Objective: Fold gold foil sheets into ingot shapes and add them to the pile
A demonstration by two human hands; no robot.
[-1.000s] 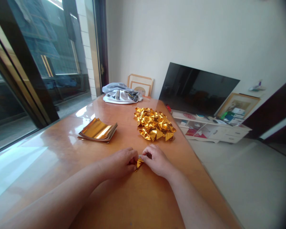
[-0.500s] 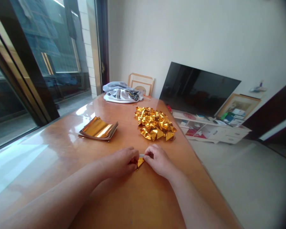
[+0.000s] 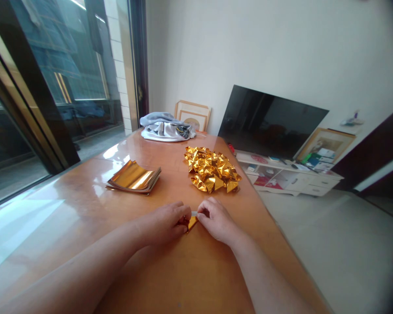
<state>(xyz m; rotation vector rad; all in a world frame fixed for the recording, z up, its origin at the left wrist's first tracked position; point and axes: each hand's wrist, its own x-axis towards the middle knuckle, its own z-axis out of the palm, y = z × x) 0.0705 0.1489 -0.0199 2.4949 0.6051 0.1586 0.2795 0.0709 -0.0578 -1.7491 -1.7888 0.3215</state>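
My left hand (image 3: pixel 165 224) and my right hand (image 3: pixel 216 220) meet in the middle of the table (image 3: pixel 196 279), close to me. Both hands pinch one small piece of gold paper (image 3: pixel 192 223). My fingers (image 3: pixel 183 216) are curled in tight, tips almost touching tips. Only a little pointy corner of the paper peeks out between them. It looks like a tiny triangle. It is shiny, like foil, and it has sharp folds. The paper sits just above the table top, or on it; I cannot tell which. A thin pale edge shows at the top of the paper, beside my right thumb.

The table is brown wood, smooth and glossy. Light from the window (image 3: pixel 52 87) makes bright spots on it.

Farther away on my left lies a flat stack of gold sheets (image 3: pixel 134 179). The sheets are square and the top one curls up a bit and shines like a mirror. Farther away on my right is a heap of folded gold pieces (image 3: pixel 212 169). They are bumpy and crinkly, with many little points. The stack and the heap lie apart from each other, and both are well away from my hands.

At the far end of the table rests a soft, rumpled grey cloth (image 3: pixel 165 126).
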